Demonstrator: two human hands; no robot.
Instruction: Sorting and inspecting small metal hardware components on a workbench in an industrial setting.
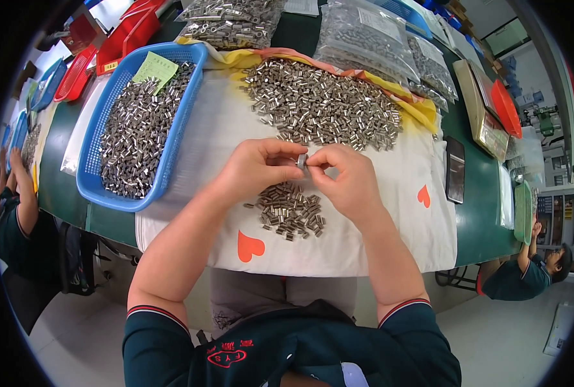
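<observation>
Two hands, left hand (256, 169) and right hand (346, 177), pinched together on one small metal sleeve (301, 161), raised above the small pile (290, 211) on the white cloth (390, 226), seemingly for close inspection.

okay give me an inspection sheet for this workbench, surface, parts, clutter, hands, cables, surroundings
Surface: white cloth with orange hearts over a green table.
Job's things: one small metal sleeve pinched between both hands; small pile below them; large pile behind.
Clutter: blue basket full of sleeves with a green slip; clear bags of parts; dark phone; red trays.
Grippers: left hand and right hand shut on the sleeve.
Cables: nothing seen.
Surroundings: seated co-workers at both edges.
</observation>
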